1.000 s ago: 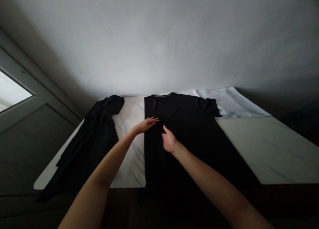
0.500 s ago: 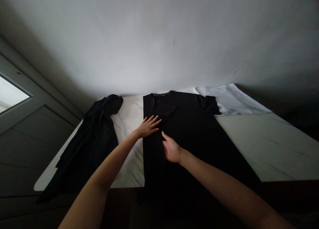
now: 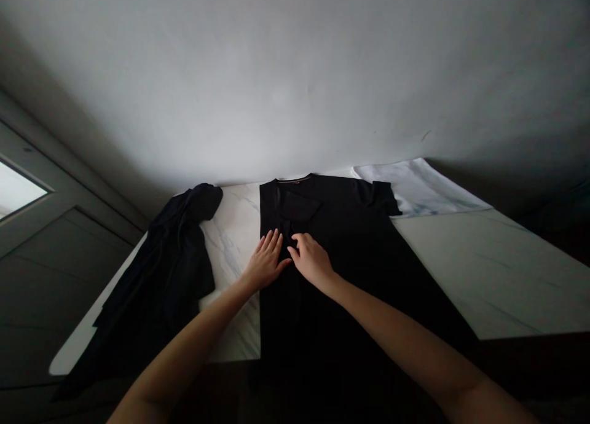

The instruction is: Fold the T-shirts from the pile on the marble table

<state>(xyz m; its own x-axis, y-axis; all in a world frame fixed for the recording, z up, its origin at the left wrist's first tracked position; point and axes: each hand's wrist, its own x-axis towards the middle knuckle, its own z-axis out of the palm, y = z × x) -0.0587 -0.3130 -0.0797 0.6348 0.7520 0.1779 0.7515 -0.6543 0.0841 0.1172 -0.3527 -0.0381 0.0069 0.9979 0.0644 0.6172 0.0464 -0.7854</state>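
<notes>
A black T-shirt (image 3: 364, 252) lies spread on the marble-patterned table, its neckline toward the wall. Its left side is folded inward, with the sleeve lying across the chest. My left hand (image 3: 266, 261) rests flat on this folded strip, fingers stretched out and thumb apart. Just to its right, my right hand (image 3: 312, 259) has curled fingers and thumb at the inner edge of the fold, gripping the fabric there. The cloth puckers between the two hands. The shirt's lower end hangs over the table's front edge into shadow.
A crumpled dark garment (image 3: 170, 270) lies on the left of the table (image 3: 516, 282), partly hanging over the front. A white cloth (image 3: 424, 187) lies flat at the back right. Behind stands a pale wall (image 3: 295, 80); a panelled door (image 3: 59, 252) is at the left.
My left hand has turned its fingers toward the wall. The right hand has moved up and turned over, its fingers now curling at the fold. The cloth between them has bunched slightly.
</notes>
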